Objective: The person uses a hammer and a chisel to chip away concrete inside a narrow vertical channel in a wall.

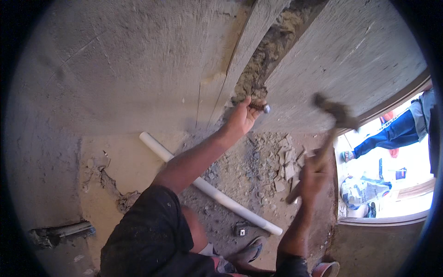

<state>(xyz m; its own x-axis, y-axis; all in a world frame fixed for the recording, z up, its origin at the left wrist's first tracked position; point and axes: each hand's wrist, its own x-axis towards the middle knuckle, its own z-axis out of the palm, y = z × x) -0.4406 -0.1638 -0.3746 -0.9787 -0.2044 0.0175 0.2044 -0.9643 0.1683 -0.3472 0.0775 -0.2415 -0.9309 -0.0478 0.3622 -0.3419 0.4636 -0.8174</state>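
Note:
My left hand grips a metal chisel, its struck end pointing right and its tip hidden. That hand is at the lower end of a rough channel cut into the plastered wall. Lower right, my right hand holds a hammer by its wooden handle. The hammer head is raised apart from the chisel and blurred by motion.
Rubble and broken plaster pieces cover the floor below the wall. A white plastic pipe lies across it, under my left arm. A bucket stands lower right. Beyond a doorway are a person and a plastic bag.

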